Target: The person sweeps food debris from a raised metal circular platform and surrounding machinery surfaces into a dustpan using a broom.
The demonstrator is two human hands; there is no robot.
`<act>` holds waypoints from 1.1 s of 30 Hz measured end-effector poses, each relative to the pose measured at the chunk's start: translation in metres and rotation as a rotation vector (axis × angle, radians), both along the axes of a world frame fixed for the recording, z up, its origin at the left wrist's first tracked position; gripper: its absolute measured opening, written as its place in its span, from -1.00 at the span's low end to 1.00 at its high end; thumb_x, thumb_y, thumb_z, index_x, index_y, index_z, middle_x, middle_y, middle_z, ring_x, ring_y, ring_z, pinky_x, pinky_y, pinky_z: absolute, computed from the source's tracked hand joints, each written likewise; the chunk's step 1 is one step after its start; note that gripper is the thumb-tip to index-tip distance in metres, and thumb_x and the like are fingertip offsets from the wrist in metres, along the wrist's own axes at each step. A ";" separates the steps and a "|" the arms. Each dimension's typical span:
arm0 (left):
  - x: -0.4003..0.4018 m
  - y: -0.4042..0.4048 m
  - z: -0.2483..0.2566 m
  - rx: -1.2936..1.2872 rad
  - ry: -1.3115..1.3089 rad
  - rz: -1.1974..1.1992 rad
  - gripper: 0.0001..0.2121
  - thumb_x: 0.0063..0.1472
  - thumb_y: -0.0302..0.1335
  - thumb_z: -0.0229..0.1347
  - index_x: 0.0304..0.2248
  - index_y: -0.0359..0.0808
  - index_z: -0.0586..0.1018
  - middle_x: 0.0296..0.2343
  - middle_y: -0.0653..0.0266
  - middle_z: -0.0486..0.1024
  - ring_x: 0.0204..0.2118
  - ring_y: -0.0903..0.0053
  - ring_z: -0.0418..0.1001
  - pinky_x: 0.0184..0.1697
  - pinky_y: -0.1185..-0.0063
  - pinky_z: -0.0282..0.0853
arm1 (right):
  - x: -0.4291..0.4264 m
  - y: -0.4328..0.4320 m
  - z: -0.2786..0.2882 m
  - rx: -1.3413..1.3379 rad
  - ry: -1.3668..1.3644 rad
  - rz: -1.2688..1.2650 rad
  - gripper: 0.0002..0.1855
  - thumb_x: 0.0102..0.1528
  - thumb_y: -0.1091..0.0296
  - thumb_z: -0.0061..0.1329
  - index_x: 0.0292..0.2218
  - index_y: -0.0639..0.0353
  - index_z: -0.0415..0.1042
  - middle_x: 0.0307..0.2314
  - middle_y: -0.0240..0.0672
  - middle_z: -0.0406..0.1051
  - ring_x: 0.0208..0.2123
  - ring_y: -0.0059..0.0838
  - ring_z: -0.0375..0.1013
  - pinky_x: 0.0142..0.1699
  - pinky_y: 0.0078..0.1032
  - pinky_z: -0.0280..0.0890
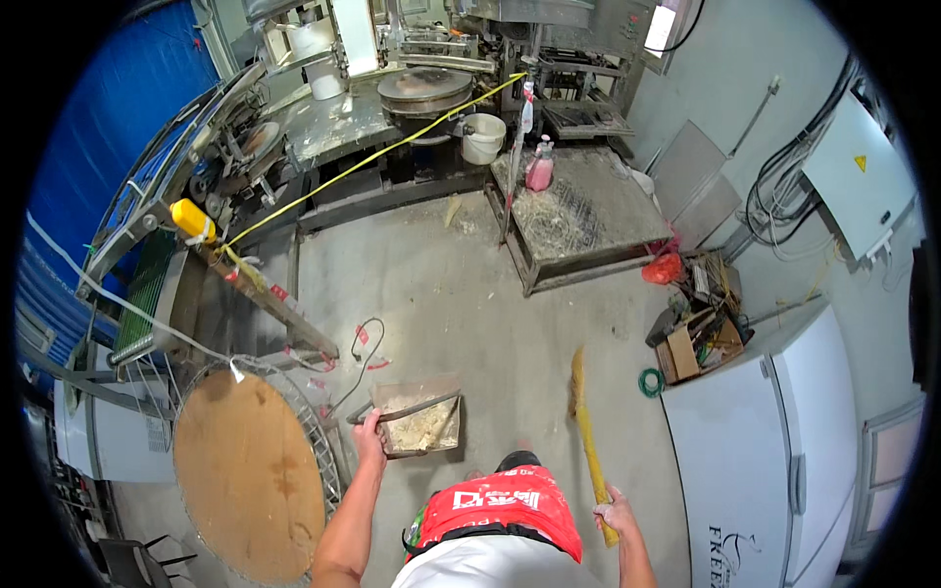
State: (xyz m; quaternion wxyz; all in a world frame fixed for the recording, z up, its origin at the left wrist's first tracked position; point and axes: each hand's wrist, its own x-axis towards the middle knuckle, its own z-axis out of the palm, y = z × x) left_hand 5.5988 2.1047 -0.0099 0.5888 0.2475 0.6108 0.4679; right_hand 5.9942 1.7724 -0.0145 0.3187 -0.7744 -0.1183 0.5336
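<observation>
My left hand [370, 441] is closed around the dark handle frame of a box-shaped scoop [453, 386], apparently a dustpan. Pale, crumbly scraps [423, 430] lie inside it. On the other side, my right hand [616, 511] grips the lower end of a yellow-handled broom [588, 441]. Its narrow yellow head points away from me, over the concrete floor [507, 331]. Between my arms shows the red apron [500, 503] I wear, which bears white writing.
A round brown board [250, 478] stands at left, near a post [287, 312] with a yellow cord [382, 151]. Ahead are a low metal platform [588, 198] with a pink spray bottle [540, 165], and machinery. At right stand a white freezer [728, 441] and a cluttered carton [684, 353].
</observation>
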 end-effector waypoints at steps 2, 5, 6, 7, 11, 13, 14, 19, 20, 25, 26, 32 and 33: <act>-0.001 0.030 -0.009 -0.016 0.000 0.073 -0.67 0.08 -0.28 0.04 -0.74 -0.11 0.22 -0.85 0.54 0.06 -0.85 0.75 -0.01 -0.79 0.70 -0.14 | 0.023 0.041 -0.005 0.009 -0.025 0.085 -0.18 -0.16 0.68 -0.13 0.14 0.20 -0.09 -0.69 -0.26 0.31 -0.75 -0.47 0.29 -0.67 -0.50 0.23; 0.009 0.073 -0.018 -0.008 -0.008 0.169 -0.68 0.08 -0.28 0.03 -0.73 -0.12 0.23 -0.85 0.53 0.07 -0.85 0.73 -0.01 -0.79 0.70 -0.13 | 0.060 0.123 0.004 -0.056 -0.060 0.211 -0.19 -0.19 0.66 -0.11 0.13 0.21 -0.04 -0.67 -0.27 0.33 -0.74 -0.48 0.31 -0.68 -0.50 0.22; 0.011 0.087 -0.021 0.002 -0.016 0.201 -0.68 0.08 -0.28 0.04 -0.73 -0.12 0.23 -0.85 0.53 0.07 -0.85 0.73 -0.01 -0.79 0.70 -0.13 | 0.072 0.155 0.010 -0.086 -0.072 0.258 -0.19 -0.20 0.66 -0.11 0.12 0.20 -0.02 -0.66 -0.28 0.34 -0.74 -0.48 0.32 -0.69 -0.51 0.21; 0.014 0.102 -0.021 0.017 0.000 0.213 -0.68 0.08 -0.29 0.04 -0.73 -0.13 0.24 -0.85 0.53 0.08 -0.86 0.72 -0.01 -0.79 0.70 -0.12 | 0.083 0.188 0.016 -0.090 -0.083 0.316 -0.20 -0.19 0.65 -0.11 0.12 0.19 -0.01 -0.66 -0.28 0.34 -0.73 -0.48 0.32 -0.68 -0.50 0.22; 0.038 0.160 -0.009 0.027 0.074 0.273 -0.68 0.07 -0.31 0.03 -0.75 -0.13 0.23 -0.85 0.52 0.11 -0.86 0.72 0.00 -0.80 0.68 -0.11 | 0.116 0.311 0.033 -0.068 -0.092 0.564 -0.22 -0.16 0.61 -0.13 0.13 0.17 -0.03 -0.70 -0.30 0.32 -0.73 -0.52 0.32 -0.62 -0.52 0.24; 0.052 0.192 0.004 0.041 0.084 0.318 -0.70 0.07 -0.31 0.04 -0.74 -0.12 0.26 -0.84 0.54 0.12 -0.84 0.73 0.02 -0.78 0.69 -0.11 | 0.136 0.375 0.037 0.017 -0.103 0.689 -0.22 -0.14 0.59 -0.13 0.14 0.14 -0.04 -0.72 -0.32 0.31 -0.74 -0.55 0.30 -0.60 -0.54 0.24; 0.057 0.206 0.011 0.042 0.095 0.336 -0.71 0.06 -0.31 0.05 -0.73 -0.12 0.28 -0.83 0.54 0.13 -0.83 0.74 0.04 -0.77 0.69 -0.12 | 0.144 0.407 0.037 0.077 -0.110 0.744 -0.22 -0.14 0.58 -0.12 0.14 0.11 -0.04 -0.73 -0.33 0.31 -0.74 -0.55 0.30 -0.60 -0.55 0.24; 0.065 0.262 0.015 0.040 0.107 0.540 -0.66 0.04 -0.34 0.07 -0.78 -0.13 0.22 -0.85 0.52 0.11 -0.85 0.74 0.00 -0.79 0.67 -0.15 | 0.140 0.557 0.087 0.216 -0.040 0.922 -0.26 -0.08 0.54 -0.09 0.13 0.09 -0.04 -0.63 -0.35 0.32 -0.70 -0.53 0.28 -0.59 -0.53 0.23; 0.066 0.274 0.015 0.056 0.088 0.547 -0.66 0.05 -0.34 0.07 -0.78 -0.13 0.22 -0.85 0.52 0.10 -0.85 0.74 0.00 -0.79 0.67 -0.15 | 0.138 0.581 0.090 0.230 0.024 0.889 -0.26 -0.08 0.53 -0.08 0.13 0.09 -0.03 -0.63 -0.36 0.31 -0.70 -0.55 0.28 -0.59 -0.54 0.22; 0.055 0.341 0.000 0.043 0.048 0.555 -0.64 0.07 -0.33 0.03 -0.78 -0.11 0.19 -0.86 0.52 0.09 -0.86 0.72 0.00 -0.79 0.68 -0.17 | 0.110 0.699 0.100 0.383 0.046 0.861 -0.27 -0.07 0.49 -0.04 0.12 0.09 -0.01 -0.58 -0.38 0.30 -0.67 -0.61 0.27 -0.59 -0.59 0.20; 0.052 0.356 -0.005 0.041 0.043 0.565 -0.68 0.08 -0.33 0.02 -0.74 -0.12 0.21 -0.85 0.52 0.09 -0.86 0.71 -0.01 -0.80 0.68 -0.16 | 0.105 0.727 0.094 0.394 0.057 0.893 -0.27 -0.07 0.48 -0.04 0.12 0.10 -0.01 -0.56 -0.37 0.30 -0.67 -0.62 0.27 -0.58 -0.59 0.20; 0.045 0.441 -0.017 -0.015 -0.026 0.549 -0.76 0.10 -0.30 -0.01 -0.63 -0.17 0.28 -0.84 0.49 0.11 -0.85 0.67 0.02 -0.78 0.65 -0.10 | 0.071 0.830 0.078 0.626 -0.079 0.956 -0.31 -0.07 0.48 -0.02 0.09 0.12 0.04 -0.55 -0.38 0.33 -0.65 -0.58 0.31 -0.54 -0.58 0.23; 0.052 0.459 -0.007 -0.032 -0.003 0.599 -0.63 0.08 -0.25 0.00 -0.78 -0.09 0.18 -0.87 0.52 0.07 -0.85 0.71 -0.02 -0.78 0.66 -0.15 | 0.069 0.842 0.075 0.641 -0.124 0.979 -0.32 -0.07 0.47 -0.02 0.08 0.14 0.04 -0.50 -0.31 0.35 -0.57 -0.48 0.33 -0.47 -0.53 0.24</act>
